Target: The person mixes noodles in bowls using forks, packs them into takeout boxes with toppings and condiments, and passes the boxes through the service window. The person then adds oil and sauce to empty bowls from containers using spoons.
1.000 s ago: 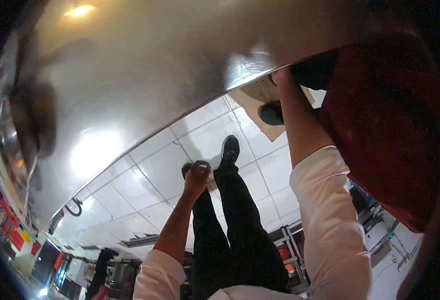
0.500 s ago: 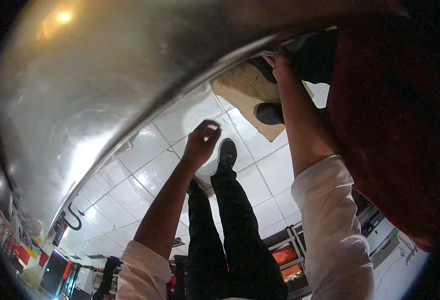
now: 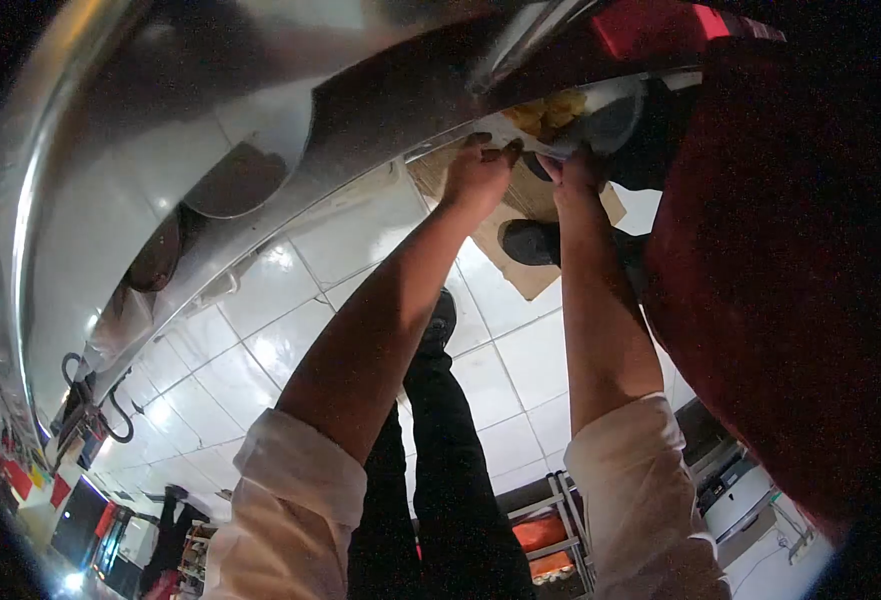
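Observation:
At the underside of the steel counter's edge, a whitish, partly see-through container (image 3: 510, 135) holds yellow chunks (image 3: 550, 112) that look like cut food. My left hand (image 3: 480, 178) has its fingers curled at the container's near left rim. Close beside it, my right hand (image 3: 576, 172) grips the near rim further right, its thumb side toward the left hand. The far part of the container lies in shadow, and whether it is a tray or a bag I cannot tell.
A shiny steel counter (image 3: 260, 225) curves across the upper left. Dark red cloth (image 3: 760, 280) of a person fills the right side, with a dark shoe (image 3: 528, 242) on cardboard (image 3: 515, 270). White tiles (image 3: 520, 350) cover the floor. A metal rack (image 3: 560, 530) stands behind.
My left hand has risen from over the floor to the container's rim beside my right hand. The yellow chunks have come into view. The camera view has shifted along the counter.

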Available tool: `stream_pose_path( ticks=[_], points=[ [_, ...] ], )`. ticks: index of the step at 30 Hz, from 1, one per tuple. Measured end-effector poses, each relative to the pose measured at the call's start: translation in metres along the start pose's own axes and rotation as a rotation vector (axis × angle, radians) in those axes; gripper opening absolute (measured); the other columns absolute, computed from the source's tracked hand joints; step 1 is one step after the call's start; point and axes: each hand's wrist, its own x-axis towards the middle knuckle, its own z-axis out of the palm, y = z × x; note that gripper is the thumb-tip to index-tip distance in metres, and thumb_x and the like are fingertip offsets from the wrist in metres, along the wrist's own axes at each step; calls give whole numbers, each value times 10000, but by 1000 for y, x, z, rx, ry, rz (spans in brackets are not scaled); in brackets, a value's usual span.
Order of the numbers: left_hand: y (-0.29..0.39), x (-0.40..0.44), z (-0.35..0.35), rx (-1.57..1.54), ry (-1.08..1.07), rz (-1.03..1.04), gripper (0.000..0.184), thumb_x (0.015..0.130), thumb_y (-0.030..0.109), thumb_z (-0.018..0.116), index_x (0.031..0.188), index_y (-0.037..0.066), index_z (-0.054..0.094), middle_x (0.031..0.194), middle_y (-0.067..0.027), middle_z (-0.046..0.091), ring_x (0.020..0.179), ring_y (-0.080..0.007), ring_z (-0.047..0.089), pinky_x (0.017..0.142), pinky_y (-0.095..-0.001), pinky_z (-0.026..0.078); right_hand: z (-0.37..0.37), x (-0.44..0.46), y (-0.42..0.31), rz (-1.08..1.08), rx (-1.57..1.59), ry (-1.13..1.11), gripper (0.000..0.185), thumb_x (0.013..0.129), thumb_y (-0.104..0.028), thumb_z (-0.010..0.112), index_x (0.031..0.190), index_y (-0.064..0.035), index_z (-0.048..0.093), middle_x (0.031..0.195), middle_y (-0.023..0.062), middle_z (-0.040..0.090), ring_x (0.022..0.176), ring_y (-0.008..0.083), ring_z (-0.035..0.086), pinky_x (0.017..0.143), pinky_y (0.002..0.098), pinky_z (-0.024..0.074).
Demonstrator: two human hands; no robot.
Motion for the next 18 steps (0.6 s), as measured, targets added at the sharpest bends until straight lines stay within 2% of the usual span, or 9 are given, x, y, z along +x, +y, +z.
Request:
stream_pose_path(
  ticks=[1, 3, 5, 7, 10, 12, 13, 16, 18],
  points=[
    [-35, 25, 11, 6, -25, 129, 519, 902, 268, 698, 1333, 76, 482, 1137, -108, 637, 891, -190, 661, 744, -322, 551, 3, -7, 0, 4, -4, -9, 431, 999, -237, 496, 1347, -13, 378, 1212, 231, 573, 812, 301, 690, 568, 235, 602],
    [-35, 30, 21, 13, -48, 257, 608, 883, 292, 729, 1369, 70, 438, 1150, -121, 629, 885, -204, 664, 725, -327, 561, 8, -27, -3, -67, 4, 323, 512, 991, -235, 504, 1407, 1, 319, 1226, 230, 563, 860, 339, 682, 608, 296, 626],
    [27, -2, 23, -299, 14, -142, 724, 859, 301, 762, 1421, 104, 348, 1179, -138, 609, 865, -245, 664, 654, -366, 585, -13, -36, 8, -141, -25, 261, 526, 988, -218, 503, 1421, 6, 308, 1245, 234, 546, 916, 355, 670, 652, 335, 636],
    [36, 1, 30, -352, 57, -236, 728, 860, 293, 761, 1428, 133, 334, 1197, -143, 599, 862, -267, 664, 626, -389, 592, -20, -41, 12, -205, -115, 195, 532, 973, -185, 497, 1430, 8, 304, 1299, 238, 499, 1087, 374, 611, 780, 434, 637],
    [7, 8, 45, -437, 85, -375, 701, 881, 275, 735, 1439, 203, 318, 1252, -145, 570, 912, -313, 664, 607, -453, 611, -34, -50, 15, -82, -28, 322, 527, 959, -180, 504, 1429, -18, 328, 1317, 220, 492, 1117, 368, 596, 794, 447, 634],
    [1, -2, 51, -530, 74, -83, 677, 902, 282, 703, 1447, 202, 308, 1295, -146, 546, 975, -323, 655, 619, -456, 615, -133, 19, 83, -444, -700, 86, 495, 955, -187, 510, 1394, -8, 365, 1296, 210, 509, 1098, 353, 604, 823, 429, 615],
    [-1, -7, 52, -532, 74, -87, 677, 902, 282, 703, 1447, 202, 308, 1295, -146, 546, 975, -323, 655, 619, -456, 615, -182, 53, 117, -678, -959, 43, 480, 953, -190, 513, 1376, -3, 384, 1286, 205, 517, 1088, 345, 608, 837, 420, 606],
    [-5, -26, 56, -453, 27, -172, 624, 935, 231, 646, 1452, 192, 300, 1326, -144, 526, 1017, -325, 643, 635, -443, 621, -64, -116, 37, -148, -94, 285, 427, 960, -219, 518, 1306, 15, 432, 1264, 189, 528, 1067, 296, 615, 888, 373, 562],
    [-4, -52, 56, -310, 102, -282, 567, 955, 159, 590, 1448, 179, 311, 1331, -145, 522, 1017, -323, 646, 647, -430, 626, -84, -124, 40, 35, -216, 379, 387, 938, -194, 593, 1258, -19, 462, 1177, 140, 567, 1012, 239, 617, 879, 352, 532]
  ],
)
